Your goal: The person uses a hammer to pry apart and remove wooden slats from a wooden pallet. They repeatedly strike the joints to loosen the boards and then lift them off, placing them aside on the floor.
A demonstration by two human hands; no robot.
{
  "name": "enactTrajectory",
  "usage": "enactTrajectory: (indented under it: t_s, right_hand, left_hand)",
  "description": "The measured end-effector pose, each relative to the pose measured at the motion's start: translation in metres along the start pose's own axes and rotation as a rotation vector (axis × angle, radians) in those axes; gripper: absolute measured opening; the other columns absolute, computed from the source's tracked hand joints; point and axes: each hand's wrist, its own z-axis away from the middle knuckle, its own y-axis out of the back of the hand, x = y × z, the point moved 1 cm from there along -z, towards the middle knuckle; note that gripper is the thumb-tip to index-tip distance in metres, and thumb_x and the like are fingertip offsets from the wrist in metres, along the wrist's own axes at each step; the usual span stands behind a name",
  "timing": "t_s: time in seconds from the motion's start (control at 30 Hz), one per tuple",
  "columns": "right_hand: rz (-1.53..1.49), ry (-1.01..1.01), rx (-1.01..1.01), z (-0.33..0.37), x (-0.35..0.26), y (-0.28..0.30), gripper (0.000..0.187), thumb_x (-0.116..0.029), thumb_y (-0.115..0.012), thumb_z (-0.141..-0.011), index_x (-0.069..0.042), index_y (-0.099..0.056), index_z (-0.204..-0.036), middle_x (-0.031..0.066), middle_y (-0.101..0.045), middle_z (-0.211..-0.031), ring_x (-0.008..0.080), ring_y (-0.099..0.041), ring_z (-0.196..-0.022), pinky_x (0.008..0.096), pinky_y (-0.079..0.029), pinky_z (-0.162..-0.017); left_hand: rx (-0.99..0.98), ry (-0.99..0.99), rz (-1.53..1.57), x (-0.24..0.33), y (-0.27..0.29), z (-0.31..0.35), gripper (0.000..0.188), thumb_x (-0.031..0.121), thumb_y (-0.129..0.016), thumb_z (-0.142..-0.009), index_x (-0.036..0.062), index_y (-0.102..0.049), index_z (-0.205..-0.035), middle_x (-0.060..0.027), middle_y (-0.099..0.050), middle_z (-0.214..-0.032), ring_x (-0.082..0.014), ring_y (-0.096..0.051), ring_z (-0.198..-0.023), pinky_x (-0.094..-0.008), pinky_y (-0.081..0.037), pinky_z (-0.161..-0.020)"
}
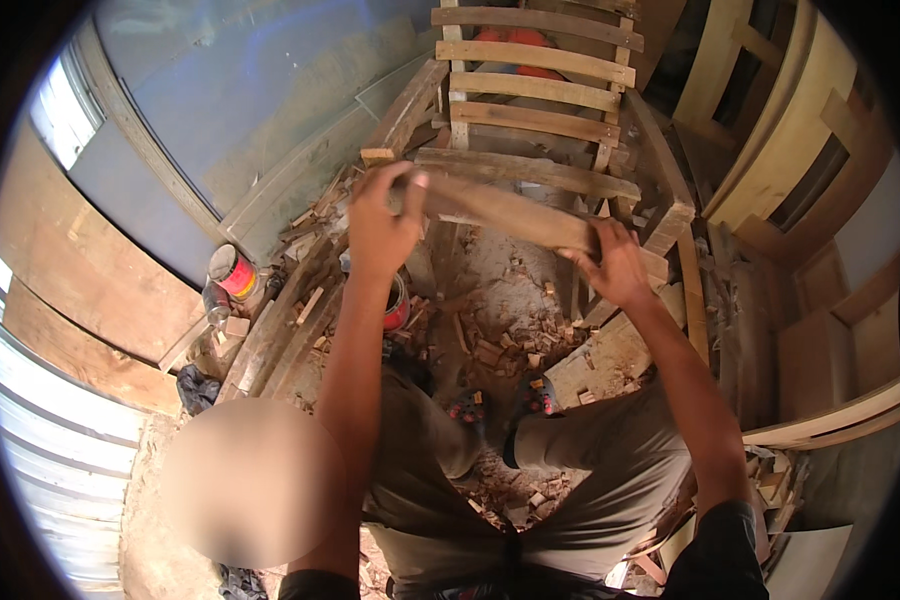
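A curved wooden slat [505, 212] spans the space between my two hands, blurred by motion. My left hand [385, 218] is closed round its left end, thumb on the near side. At the lower right end, my right hand [615, 265] grips the slat with fingers over the top. Just beyond it stands a wooden frame with several curved slats [530, 90] fixed across two uprights, like a chair back. A front rail [530, 172] of the frame runs right behind the held slat. Whether the held slat touches the frame, I cannot tell.
Wood offcuts and shavings [500, 350] litter the floor round my feet. A paint tin [232, 272] stands at left beside long timbers [280, 330]; another tin [397, 305] is partly behind my left forearm. Wooden frames [800, 160] lean at right. A blurred round patch hides the lower left.
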Motion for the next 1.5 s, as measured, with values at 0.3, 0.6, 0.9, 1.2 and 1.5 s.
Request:
enactTrajectory:
  t_s: [0.3, 0.6, 0.9, 1.2, 1.5]
  right_hand:
    - [-0.082, -0.445, -0.125, -0.076, 0.047, -0.014, 0.067, -0.058, -0.070, -0.081, 0.007, -0.070, -0.096, 0.0253, -0.070, -0.087, 0.0381, -0.069, -0.086, 0.0433, -0.052, -0.078]
    - [-0.117, -0.350, -0.563, -0.184, 0.097, -0.069, 0.084, -0.071, -0.073, -0.070, 0.001, -0.070, -0.113, 0.0220, -0.064, -0.121, 0.0337, -0.060, -0.114, 0.0411, -0.046, -0.097]
    - [-0.099, -0.294, -0.565, -0.203, 0.141, -0.121, 0.095, -0.080, -0.065, -0.071, 0.002, -0.067, -0.119, 0.0246, -0.060, -0.129, 0.0352, -0.055, -0.124, 0.0437, -0.044, -0.103]
    - [-0.104, -0.280, -0.307, -0.161, 0.151, -0.172, 0.109, -0.083, -0.064, -0.068, 0.002, -0.053, -0.135, 0.0255, -0.061, -0.125, 0.0409, -0.056, -0.120, 0.0513, -0.041, -0.106]
    - [0.069, -0.097, -0.305, -0.168, 0.125, -0.135, 0.102, -0.081, -0.065, -0.068, 0.003, -0.059, -0.125, 0.0241, -0.063, -0.116, 0.0397, -0.059, -0.113, 0.0507, -0.043, -0.104]
  left_hand:
    - [0.160, 0.171, 0.008, -0.037, -0.019, -0.001, 0.020, 0.019, -0.065, -0.091, 0.0003, -0.069, -0.097, -0.0176, -0.070, -0.093, -0.0330, -0.068, -0.085, -0.0388, -0.052, -0.070]
    - [-0.042, 0.290, 0.026, -0.057, -0.024, 0.003, 0.019, 0.019, -0.065, -0.091, 0.0013, -0.070, -0.096, -0.0156, -0.071, -0.088, -0.0299, -0.069, -0.080, -0.0367, -0.052, -0.069]
    - [-0.294, 0.274, 0.037, -0.088, -0.016, 0.017, 0.024, 0.021, -0.066, -0.093, -0.0002, -0.068, -0.105, -0.0163, -0.071, -0.096, -0.0272, -0.070, -0.086, -0.0349, -0.054, -0.077]
    - [-0.516, 0.405, 0.025, -0.078, -0.026, 0.016, 0.029, 0.022, -0.065, -0.095, -0.0006, -0.066, -0.113, -0.0121, -0.069, -0.108, -0.0184, -0.065, -0.097, -0.0304, -0.052, -0.080]
    - [-0.619, 0.395, 0.054, -0.073, -0.024, 0.010, 0.029, 0.022, -0.064, -0.095, 0.0000, -0.065, -0.114, -0.0109, -0.069, -0.107, -0.0178, -0.065, -0.095, -0.0309, -0.051, -0.081]
